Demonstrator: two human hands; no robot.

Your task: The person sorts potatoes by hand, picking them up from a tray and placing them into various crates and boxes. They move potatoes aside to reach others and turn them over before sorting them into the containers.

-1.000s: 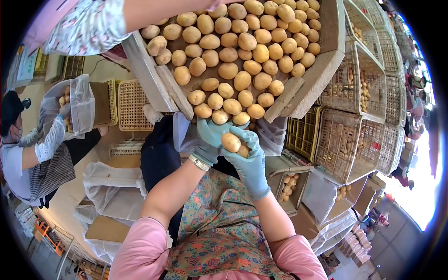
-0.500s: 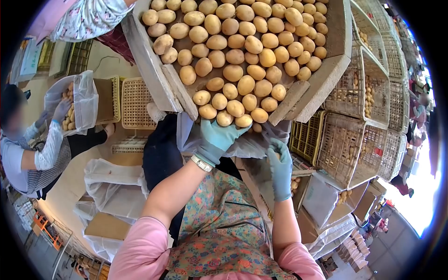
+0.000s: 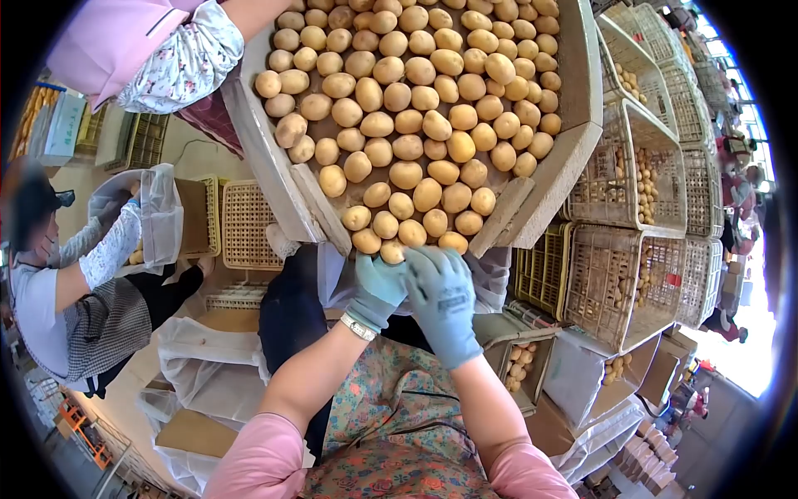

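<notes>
Many yellow-brown potatoes (image 3: 407, 175) lie on a board-sided sorting table (image 3: 555, 179) that narrows to an opening near me. At that opening is my left hand (image 3: 378, 291) in a grey-blue glove, its fingertips against a potato (image 3: 392, 251) at the lip; the fingers are partly hidden. My right hand (image 3: 440, 299), gloved alike, sits just beside it with bent fingers close to the same potatoes. Motion smears its fingertips, and I cannot tell what they hold. Below the opening hangs a translucent plastic liner (image 3: 492, 279), partly behind my hands.
Stacked plastic crates (image 3: 603, 287) with potatoes stand at the right, above a box of potatoes (image 3: 521, 366). Lined cartons (image 3: 208, 366) stand at the left. A co-worker (image 3: 75, 274) bends over a lined box (image 3: 162, 216); another person's sleeve (image 3: 187, 62) reaches over the table's upper left.
My right hand has moved left and up from the liner's right side to beside my left hand. The left hand's spread fingers have drawn in. The co-worker leans farther over the box.
</notes>
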